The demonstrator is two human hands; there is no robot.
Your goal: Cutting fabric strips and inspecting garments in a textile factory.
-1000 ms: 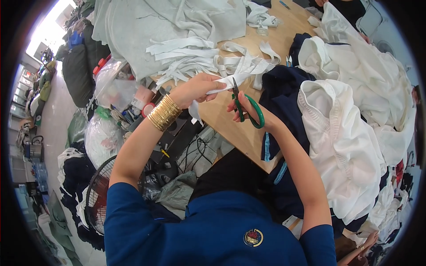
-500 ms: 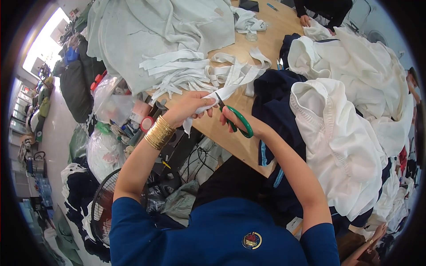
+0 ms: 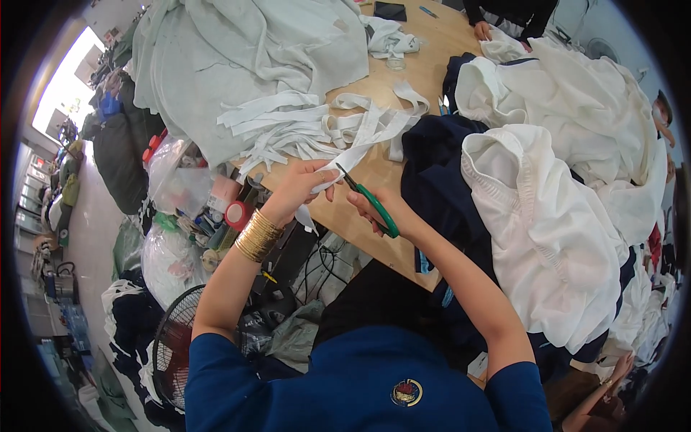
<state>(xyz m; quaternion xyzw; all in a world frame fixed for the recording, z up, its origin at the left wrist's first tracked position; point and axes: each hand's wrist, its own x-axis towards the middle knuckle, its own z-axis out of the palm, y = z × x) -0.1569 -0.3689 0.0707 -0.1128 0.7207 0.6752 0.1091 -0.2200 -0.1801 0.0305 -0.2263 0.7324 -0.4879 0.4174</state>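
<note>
My left hand pinches a long white fabric strip over the front edge of the table; a short end hangs below the fingers. In my right hand is a pair of scissors with green handles, its dark blades pointing up and left beside the strip, close to the left fingers. Whether the blades touch the cloth cannot be made out. Beyond my hands lies a pile of cut white strips, with a looser curled strip running right from it.
A large pale cloth covers the table's far left. White garments and navy cloth are heaped at right. Across the wooden table a person's hand rests on white fabric. A black fan and plastic bags stand at lower left.
The scissors have turned slimmer in view, their handle loops nearer together, and the blades sit farther left and lower along the strip. The whole view has shifted slightly.
</note>
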